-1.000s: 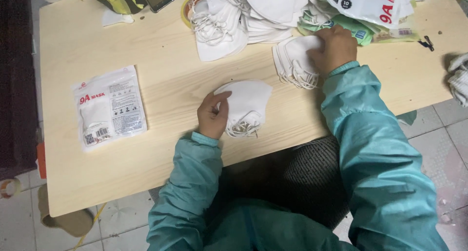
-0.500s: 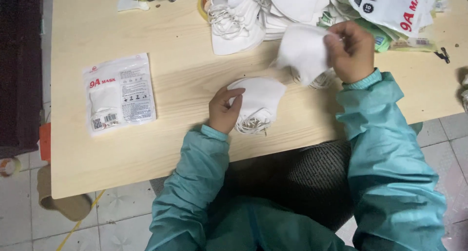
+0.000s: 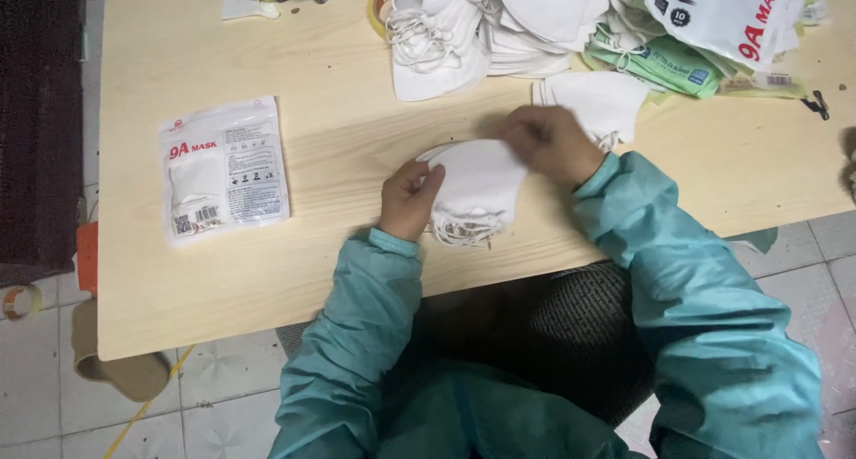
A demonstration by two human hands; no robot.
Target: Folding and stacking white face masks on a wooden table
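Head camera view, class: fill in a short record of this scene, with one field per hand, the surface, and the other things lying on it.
left hand: rests on the edge of a stack of white masks
right hand: pinches the top mask of that stack
surface: pale wooden table
table's left part: sealed mask packet, lying flat
far edge: heap of loose white masks, more printed packets
sleeves: teal

sleeves: both arms in long teal jacket sleeves, smooth slightly shiny fabric, creased at the elbows | cuffs: gathered, elastic-looking, ending at the wrists | left hand (image 3: 408, 200): bare, no glove, no ring visible | right hand (image 3: 553, 143): bare, slightly blurred | lap: dark knitted garment below the table edge
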